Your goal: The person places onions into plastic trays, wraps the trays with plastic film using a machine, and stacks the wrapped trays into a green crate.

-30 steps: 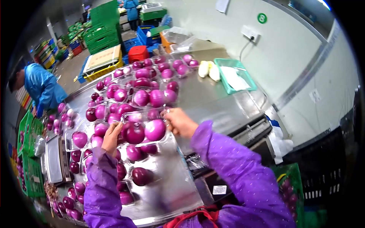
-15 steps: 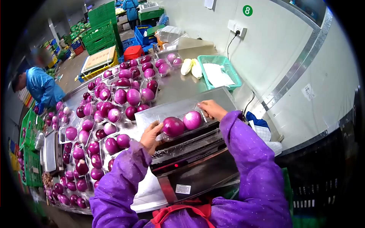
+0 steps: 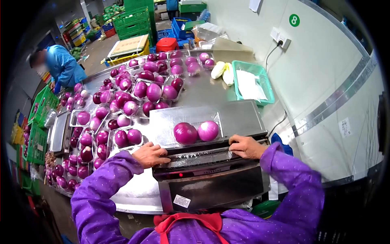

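Note:
Two purple onions (image 3: 185, 133) sit side by side in a clear plastic tray (image 3: 220, 122) on the flat top of a wrapping machine (image 3: 239, 118). Along the machine's front runs a strip of clear plastic film (image 3: 199, 157), shiny and wrinkled. At the strip's left end, my left hand (image 3: 150, 155) has its fingers closed on the film's edge. My right hand (image 3: 246, 147) pinches the film near the right end, fingers curled. Neither hand touches the onion tray. A red light glows on the machine's dark front panel.
Many clear trays of purple onions (image 3: 153, 92) cover the left and back of the metal table. Two pale cabbages (image 3: 222, 72) lie beside a green basket (image 3: 266, 87) holding white sheets. A scale (image 3: 60, 132) stands far left. A person in blue (image 3: 65, 65) works beyond it.
The onion tray, held between my hands before, now rests on the machine top. Both hands have let go of it and moved down toward me to the film strip. The view has shifted.

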A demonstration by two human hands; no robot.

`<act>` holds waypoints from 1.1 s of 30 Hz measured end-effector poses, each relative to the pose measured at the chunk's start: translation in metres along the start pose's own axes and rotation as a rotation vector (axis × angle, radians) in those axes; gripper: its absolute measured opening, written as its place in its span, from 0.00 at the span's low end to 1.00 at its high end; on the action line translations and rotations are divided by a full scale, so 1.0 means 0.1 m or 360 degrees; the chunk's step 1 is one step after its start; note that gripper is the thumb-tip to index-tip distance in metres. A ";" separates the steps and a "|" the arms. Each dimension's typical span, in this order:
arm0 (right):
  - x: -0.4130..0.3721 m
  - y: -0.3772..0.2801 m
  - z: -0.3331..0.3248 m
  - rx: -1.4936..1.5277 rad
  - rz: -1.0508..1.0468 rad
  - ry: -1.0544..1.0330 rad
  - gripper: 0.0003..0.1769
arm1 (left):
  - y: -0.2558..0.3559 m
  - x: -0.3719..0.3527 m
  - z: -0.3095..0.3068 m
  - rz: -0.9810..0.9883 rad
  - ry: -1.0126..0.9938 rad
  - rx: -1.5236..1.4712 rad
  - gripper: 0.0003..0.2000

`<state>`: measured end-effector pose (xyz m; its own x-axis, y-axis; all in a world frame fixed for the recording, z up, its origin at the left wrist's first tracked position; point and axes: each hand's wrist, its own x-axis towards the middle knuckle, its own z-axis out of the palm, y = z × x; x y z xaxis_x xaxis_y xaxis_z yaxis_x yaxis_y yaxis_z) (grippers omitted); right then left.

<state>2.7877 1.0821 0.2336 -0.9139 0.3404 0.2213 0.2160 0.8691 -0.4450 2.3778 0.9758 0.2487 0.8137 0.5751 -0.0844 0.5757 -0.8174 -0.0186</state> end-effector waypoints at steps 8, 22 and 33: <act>-0.04 -0.20 0.23 0.2845 0.0955 0.1038 0.03 | -0.03 0.02 0.14 0.0038 0.0171 -0.0277 0.14; 1.01 0.25 -1.12 -0.0250 -0.0054 0.1029 0.21 | -0.74 0.43 -1.00 -0.0483 0.1589 -0.0649 0.18; 0.86 0.99 0.19 -0.0235 0.0604 0.0184 0.28 | -1.13 0.84 0.70 -0.0806 0.0579 -0.0764 0.25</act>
<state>2.7240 1.1906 0.1916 -0.7173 0.6768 0.1653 0.5843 0.7137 -0.3863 2.3756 1.1144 0.1739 0.3700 0.9164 0.1526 0.7876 -0.3965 0.4717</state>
